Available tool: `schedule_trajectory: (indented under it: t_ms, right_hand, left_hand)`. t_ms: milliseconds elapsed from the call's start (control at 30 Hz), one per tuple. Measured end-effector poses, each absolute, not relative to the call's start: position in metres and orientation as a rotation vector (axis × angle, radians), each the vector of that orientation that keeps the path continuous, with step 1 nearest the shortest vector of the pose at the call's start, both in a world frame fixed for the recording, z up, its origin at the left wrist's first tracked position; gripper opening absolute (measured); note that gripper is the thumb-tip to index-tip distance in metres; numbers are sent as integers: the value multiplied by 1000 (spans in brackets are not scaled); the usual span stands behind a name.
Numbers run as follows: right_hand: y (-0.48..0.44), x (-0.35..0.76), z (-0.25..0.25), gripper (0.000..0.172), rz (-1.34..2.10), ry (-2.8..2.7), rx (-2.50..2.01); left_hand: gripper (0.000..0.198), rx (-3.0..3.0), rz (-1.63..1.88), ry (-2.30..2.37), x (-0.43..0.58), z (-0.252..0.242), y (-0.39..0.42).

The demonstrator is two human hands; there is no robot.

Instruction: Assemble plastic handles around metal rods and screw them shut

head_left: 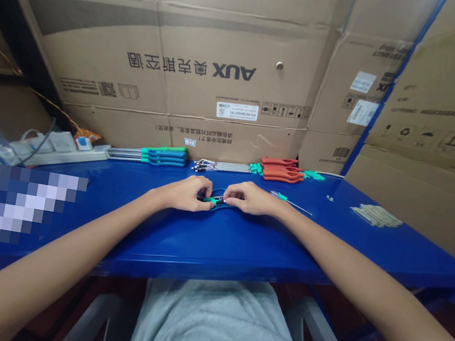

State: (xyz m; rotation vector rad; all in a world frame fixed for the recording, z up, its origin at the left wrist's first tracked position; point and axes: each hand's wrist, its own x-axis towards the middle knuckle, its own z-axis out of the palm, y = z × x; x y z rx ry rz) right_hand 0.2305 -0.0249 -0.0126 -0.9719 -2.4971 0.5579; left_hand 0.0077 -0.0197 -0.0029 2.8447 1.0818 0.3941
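Cardboard boxes stand behind the bench. Along its back edge, left to right: power strip, first tool stack, metal rods, second tool stack. Mid-bench, small object between left hand and right hand. Screwdriver just right; bundle farther right.
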Motion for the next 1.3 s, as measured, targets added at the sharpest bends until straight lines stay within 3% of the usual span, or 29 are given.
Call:
schedule_trajectory:
  t_ms: [1300]
  right_hand:
    - [-25, 230, -13, 22, 532, -2538, -942]
  left_hand:
    - [26, 2858, 365, 1096, 1, -4, -14]
